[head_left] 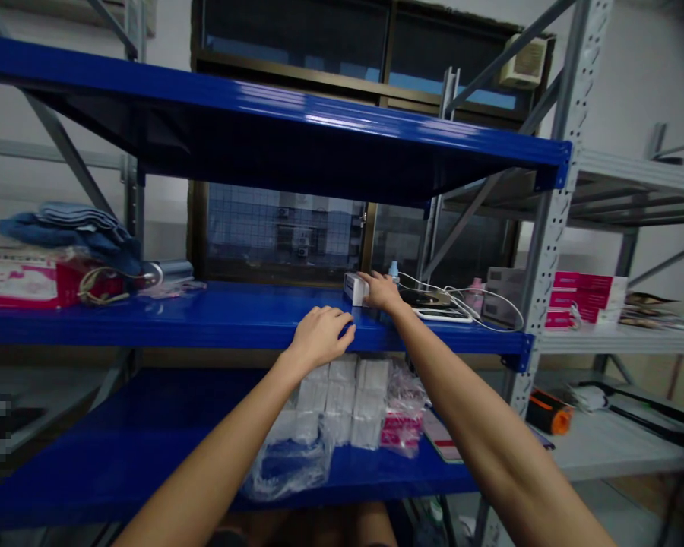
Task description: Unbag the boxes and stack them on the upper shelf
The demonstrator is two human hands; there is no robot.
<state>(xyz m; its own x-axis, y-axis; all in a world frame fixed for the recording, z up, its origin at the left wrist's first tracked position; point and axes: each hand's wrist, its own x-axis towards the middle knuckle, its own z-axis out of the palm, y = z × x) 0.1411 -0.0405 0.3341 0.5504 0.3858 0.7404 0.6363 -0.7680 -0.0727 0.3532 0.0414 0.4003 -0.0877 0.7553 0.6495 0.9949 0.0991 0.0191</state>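
Observation:
On the middle blue shelf [251,308] stands a small white box [354,289]. My right hand [381,292] is closed on its right side, with fingers over the top edge; the thumb is hidden. My left hand [322,334] hovers at the shelf's front edge, fingers loosely curved and apart, holding nothing. Just right of my right hand are a bottle with a light blue cap [394,269], a white flat device [441,314] and a looping white cable [490,295].
Below, plastic-wrapped white packs [342,399] sit on the lower blue shelf [165,441]. Folded blue cloth [71,224] lies over a red-and-white box [20,281] at left. A perforated metal post [552,197] rises at right, and the upper shelf [319,114] hangs overhead.

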